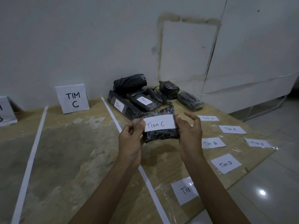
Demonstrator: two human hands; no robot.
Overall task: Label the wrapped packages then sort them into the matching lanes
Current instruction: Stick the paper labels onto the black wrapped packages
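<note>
A black wrapped package (160,135) is held above the table (72,151), over the white tape strip (113,113) that marks the right edge of the lane. A white label (159,123) reading "TIM C" lies across its front face.

The left hand (131,139) grips the left end of the package. Its thumb is pressed beside the left edge of the label, and its fingers are curled behind a flap of clear wrap.

The right hand (190,136) holds the right end. Its thumb is pressed on the right end of the label, and the edge of the package rests against the palm. The remaining fingers are loosely curled, apart, and clear of the package.

A standing sign (72,98) marked "TIM C" is set at the far end of the lane, against the wall. A pile of packages (169,90) lies at the far end of the table, right of the strip. Two of them carry "Tim C" labels.

Loose labels (226,163) marked "Tim A" and "Tim B" are spread flat on the table to the right of the hands. One more near the right forearm is partly hidden.
</note>
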